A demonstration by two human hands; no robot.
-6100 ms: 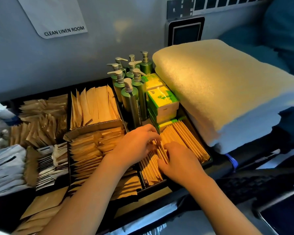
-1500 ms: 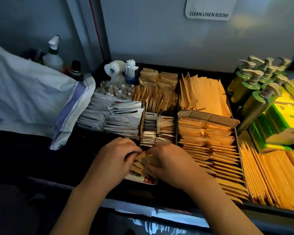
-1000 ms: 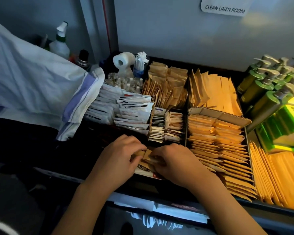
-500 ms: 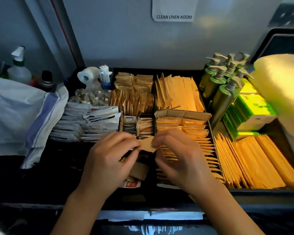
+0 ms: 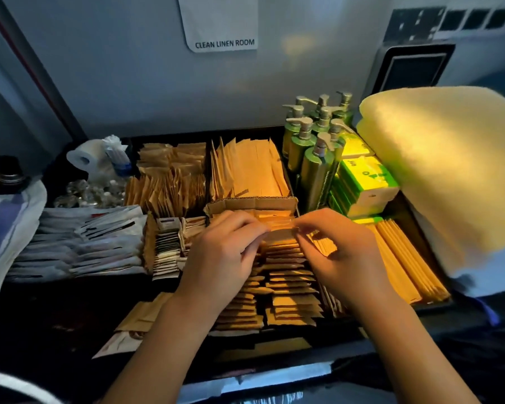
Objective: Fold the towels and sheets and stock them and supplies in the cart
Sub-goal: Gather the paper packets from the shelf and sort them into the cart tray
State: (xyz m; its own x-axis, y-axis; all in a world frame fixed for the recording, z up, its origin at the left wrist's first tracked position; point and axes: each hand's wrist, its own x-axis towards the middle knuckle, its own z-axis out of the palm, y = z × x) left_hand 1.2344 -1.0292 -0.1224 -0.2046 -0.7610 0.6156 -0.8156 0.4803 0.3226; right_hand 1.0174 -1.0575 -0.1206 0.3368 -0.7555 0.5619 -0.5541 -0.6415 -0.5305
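Most of the cart tray [image 5: 277,135] looks stocked, a folded towel [image 5: 438,176] lying right of the pump bottles [image 5: 312,147], while left hand [image 5: 222,258] and right hand [image 5: 344,258] together pinch one brown paper packet [image 5: 280,233] left of those bottles, not yet filed.

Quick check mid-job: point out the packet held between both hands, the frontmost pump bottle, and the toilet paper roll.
packet [image 5: 281,234], head view, on the pale middle strip between the fingertips.
frontmost pump bottle [image 5: 314,173], head view, on the green body below the pump.
toilet paper roll [image 5: 83,158], head view, on the white face beside the core hole.
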